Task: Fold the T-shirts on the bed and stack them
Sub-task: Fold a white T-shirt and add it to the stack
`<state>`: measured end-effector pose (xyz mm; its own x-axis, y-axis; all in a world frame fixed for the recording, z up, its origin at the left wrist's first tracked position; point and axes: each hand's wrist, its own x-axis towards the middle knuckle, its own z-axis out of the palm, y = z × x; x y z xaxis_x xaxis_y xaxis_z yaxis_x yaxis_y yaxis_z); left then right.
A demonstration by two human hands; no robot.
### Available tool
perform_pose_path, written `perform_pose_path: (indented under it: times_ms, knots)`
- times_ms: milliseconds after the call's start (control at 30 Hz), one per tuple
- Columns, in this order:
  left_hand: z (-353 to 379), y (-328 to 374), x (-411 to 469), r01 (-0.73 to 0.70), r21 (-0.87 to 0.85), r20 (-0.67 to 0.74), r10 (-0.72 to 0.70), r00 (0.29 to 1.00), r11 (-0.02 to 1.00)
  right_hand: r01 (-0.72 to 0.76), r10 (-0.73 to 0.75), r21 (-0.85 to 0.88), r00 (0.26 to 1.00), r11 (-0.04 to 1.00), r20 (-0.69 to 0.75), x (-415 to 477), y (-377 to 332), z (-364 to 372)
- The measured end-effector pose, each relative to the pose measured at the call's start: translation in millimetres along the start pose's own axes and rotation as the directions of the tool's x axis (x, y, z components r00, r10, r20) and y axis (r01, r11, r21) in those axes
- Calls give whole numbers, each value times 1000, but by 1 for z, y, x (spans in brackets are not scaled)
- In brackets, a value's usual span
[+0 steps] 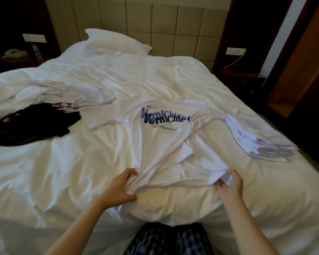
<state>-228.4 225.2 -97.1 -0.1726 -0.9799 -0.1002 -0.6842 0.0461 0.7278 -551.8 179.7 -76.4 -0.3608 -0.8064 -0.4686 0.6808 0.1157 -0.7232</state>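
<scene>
A white T-shirt (162, 144) with dark blue lettering lies spread and wrinkled in the middle of the bed, print up, its hem towards me. My left hand (118, 186) grips the hem's left corner, fingers curled into the cloth. My right hand (228, 184) pinches the hem's right corner. A stack of folded white T-shirts (256, 137) sits at the right side of the bed. At the left lies a heap of unfolded clothes: dark garments (26, 124) and white shirts (66, 96), one with a coloured print.
The bed (63, 172) has a rumpled white cover and a white pillow (116, 41) at the padded headboard. A nightstand with a phone and a bottle (36, 50) stands at the far left. Another nightstand (238, 74) and a wall socket are at the far right.
</scene>
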Motion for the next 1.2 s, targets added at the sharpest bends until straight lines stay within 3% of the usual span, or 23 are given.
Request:
perform_pose_path:
  times_ms: [100, 233, 367, 433, 500, 567, 633, 700, 767, 800, 833, 900, 967, 1000, 1067, 1133, 1200]
  knots:
    - [9, 9, -2, 48, -133, -315, -88, 945, 990, 25, -22, -149, 999, 988, 23, 7, 2, -7]
    - [-1, 16, -2, 70, -234, -490, -179, 853, 970, 153, -171, -177, 981, 972, -91, 8, -4, -9]
    - [-18, 36, -12, -15, -521, -711, -423, 562, 854, 401, -472, -296, 852, 867, -228, -7, -7, -5]
    - [-12, 34, -21, 13, -566, -703, -491, 515, 824, 364, -542, -511, 801, 779, -254, -15, 0, -13]
    - [1, 22, -31, 152, -559, -649, -544, 532, 816, 148, -514, -753, 812, 641, -277, -17, 11, -31]
    - [10, 10, -40, 261, -504, -590, -549, 591, 823, 53, -503, -901, 843, 431, -191, -21, 19, -45]
    - [15, 4, -45, 280, -403, -553, -475, 684, 872, 169, -566, -966, 824, 194, 30, -23, 20, -48]
    - [17, 3, -46, 264, -337, -496, -409, 766, 904, 374, -569, -927, 754, -40, 329, -20, 20, -44]
    - [17, 4, -45, 251, -345, -484, -401, 778, 905, 487, -462, -836, 698, -253, 546, -19, 18, -36]
    - [16, 4, -45, 229, -365, -516, -401, 757, 902, 509, -442, -826, 700, -243, 561, -19, 17, -34]
    - [13, 4, -45, 196, -393, -564, -404, 720, 899, 509, -495, -851, 710, -131, 501, -21, 15, -31]
    - [5, 3, -45, 102, -488, -642, -436, 631, 867, 456, -670, -854, 718, 251, 187, -27, 5, -26]
    - [-2, 0, -45, 24, -557, -694, -481, 535, 830, 340, -697, -804, 706, 487, -124, -27, -6, -34]
    - [-3, -3, -45, 19, -559, -706, -488, 514, 829, 269, -667, -815, 723, 513, -181, -24, -7, -42]
    - [4, -7, -49, 94, -528, -682, -488, 545, 844, 173, -595, -874, 789, 454, -153, -22, -2, -59]
    - [15, -17, -52, 150, -543, -626, -517, 584, 826, 153, -549, -899, 829, 409, -109, -23, 9, -71]
    - [19, -23, -57, 94, -608, -582, -523, 622, 788, 176, -541, -864, 832, 472, -126, -26, 13, -74]
